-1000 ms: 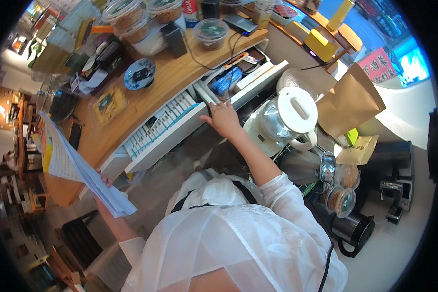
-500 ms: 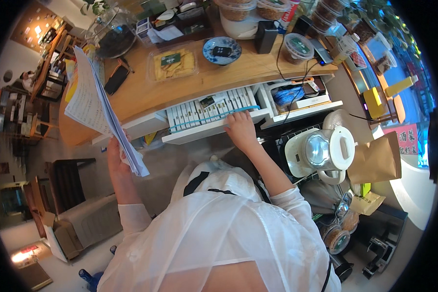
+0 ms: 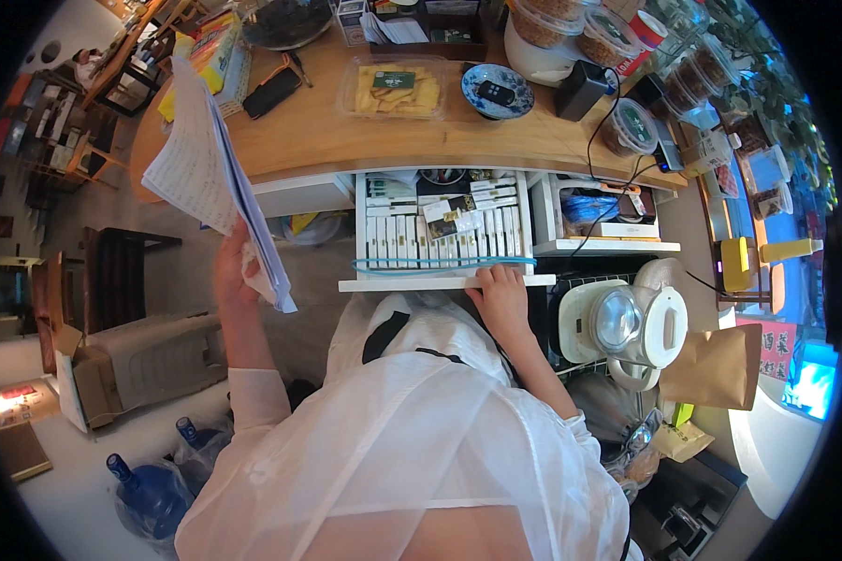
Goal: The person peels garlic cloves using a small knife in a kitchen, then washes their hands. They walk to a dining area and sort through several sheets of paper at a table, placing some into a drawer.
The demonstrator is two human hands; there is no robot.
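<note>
Drawer [image 3: 393, 284] is pulled further out toward the body than in the earlier frames, right hand along with it; view has swung right too, so the tabletop [image 3: 299, 136] sits further left. Left to right, all places off the drawer. Far left and below: blue water jugs [image 3: 154, 500] in clear plastic. Left: dark chair [image 3: 122, 271]. Nearer left: left hand [image 3: 234, 266] pinching a stack of papers [image 3: 196, 168] at the lower end, sheets tilted up, handwriting on one; some fingers hidden. Beyond it, up left: black pouch [image 3: 271, 90]. Straight behind: clear tub of yellow snacks [image 3: 395, 89]. Drawer itself: open under the tabletop edge, row of slim white boxes [image 3: 393, 241] inside, blue cord across their front. Right hand [image 3: 502, 301] on right part of its front edge, fingers close together and hooked over the lip, thumb off to the left; can't tell how hard it grips. Behind, slightly right: patterned bowl [image 3: 500, 111] with small black remote in it. Right: second drawer [image 3: 608, 247], also open, blue bundle inside. Lower right: white kettle [image 3: 662, 327], then brown paper bag [image 3: 713, 365].
</note>
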